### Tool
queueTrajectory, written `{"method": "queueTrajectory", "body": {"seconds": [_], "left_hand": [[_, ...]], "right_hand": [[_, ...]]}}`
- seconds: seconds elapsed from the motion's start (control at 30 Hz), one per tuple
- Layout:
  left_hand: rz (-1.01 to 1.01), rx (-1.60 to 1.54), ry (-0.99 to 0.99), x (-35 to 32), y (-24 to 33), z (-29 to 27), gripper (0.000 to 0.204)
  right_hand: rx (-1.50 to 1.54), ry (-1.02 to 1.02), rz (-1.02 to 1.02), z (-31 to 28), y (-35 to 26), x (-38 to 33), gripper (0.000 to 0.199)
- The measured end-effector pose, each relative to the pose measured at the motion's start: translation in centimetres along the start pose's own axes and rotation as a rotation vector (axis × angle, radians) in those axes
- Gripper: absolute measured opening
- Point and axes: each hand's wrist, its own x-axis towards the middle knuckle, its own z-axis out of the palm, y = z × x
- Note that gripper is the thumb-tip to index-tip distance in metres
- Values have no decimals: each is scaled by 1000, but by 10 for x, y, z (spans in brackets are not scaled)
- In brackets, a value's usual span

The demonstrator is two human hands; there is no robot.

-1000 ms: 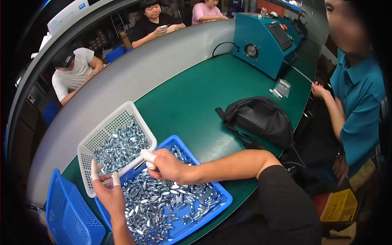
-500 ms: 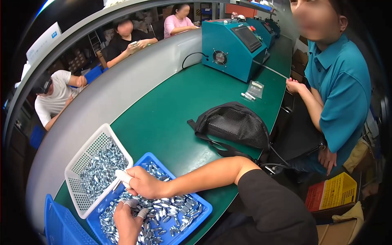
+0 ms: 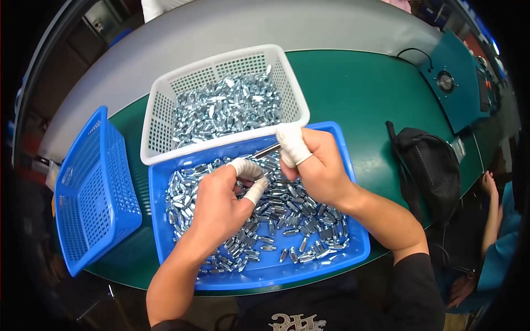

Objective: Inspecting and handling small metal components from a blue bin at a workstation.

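Below me lies a blue tray holding many loose silvery hex metal fittings. White coverings wrap some fingers of both my hands. My left hand is over the left middle of the tray, thumb and forefinger curled together at the tips; what lies between them is too small to make out. My right hand is closed in a fist over the tray's upper right part. It grips a thin metal rod that points left toward the left hand's fingers. The rod's other end is hidden in the fist.
A white basket of similar fittings stands behind the tray. An empty blue basket leans at left. On the green table to the right are a black mesh bag and a teal machine. A person sits at far right.
My view has swung left and down, bringing the tray to the middle. The right hand keeps its grip on the rod. My left hand's fingers, spread among the fittings before, are now curled together.
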Motion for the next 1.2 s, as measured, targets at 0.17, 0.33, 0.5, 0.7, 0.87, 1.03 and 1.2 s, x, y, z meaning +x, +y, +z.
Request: {"method": "queueTrajectory", "body": {"seconds": [0.17,0.33,0.5,0.7,0.87,1.03,1.2], "left_hand": [[57,-310,125,2,-3,-1,14],[149,-231,235,0,-1,1,21],[246,-190,305,-2,4,5,20],[335,-47,277,-3,1,-1,17],[439,54,239,-4,-2,-14,17],[230,-479,79,-6,-10,-1,19],[404,-111,299,-2,-6,3,15]], "right_hand": [[-31,39,11,-6,9,5,40],[-31,-9,107,-9,6,-3,44],[-113,-80,62,-10,11,-5,45],[-52,-128,76,-11,8,-5,46],[-155,-122,-50,-3,5,-9,42],[-35,-135,66,-6,1,-11,44],[-83,-139,61,-5,-1,-8,48]]}}
